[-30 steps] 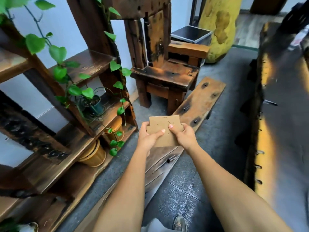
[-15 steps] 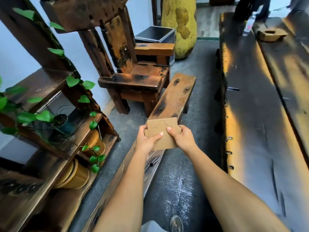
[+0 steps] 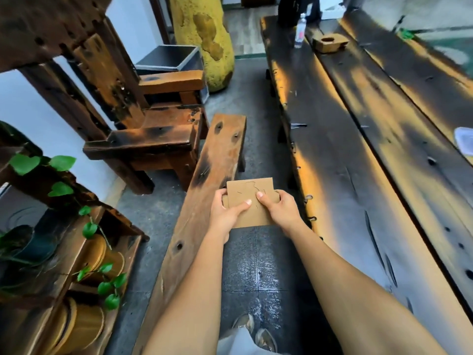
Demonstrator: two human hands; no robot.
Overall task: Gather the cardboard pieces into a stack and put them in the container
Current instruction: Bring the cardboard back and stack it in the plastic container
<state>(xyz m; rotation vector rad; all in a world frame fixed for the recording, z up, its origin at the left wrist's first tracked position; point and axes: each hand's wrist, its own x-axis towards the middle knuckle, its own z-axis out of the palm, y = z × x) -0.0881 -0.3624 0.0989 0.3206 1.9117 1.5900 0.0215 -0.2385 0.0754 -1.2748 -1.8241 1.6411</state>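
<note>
A stack of brown cardboard pieces (image 3: 249, 194) with pen scribbles on the top sheet hangs in the air over the floor, between a wooden bench and a long table. My left hand (image 3: 226, 213) grips its left edge, thumb on top. My right hand (image 3: 280, 210) grips its right edge, thumb on top as well. The stack's lower edges are partly hidden by my fingers. A pale, clear-looking container (image 3: 464, 142) shows only as a corner at the table's right edge.
A long dark wooden table (image 3: 358, 162) fills the right side, with a water bottle (image 3: 299, 32) and a wooden block (image 3: 330, 42) at its far end. A bench (image 3: 204, 190), a heavy wooden chair (image 3: 143, 124) and a plant shelf (image 3: 64, 239) stand on the left.
The view has swung to the right, from the plant shelf towards the long table. Both hands have kept their hold on the cardboard stack.
</note>
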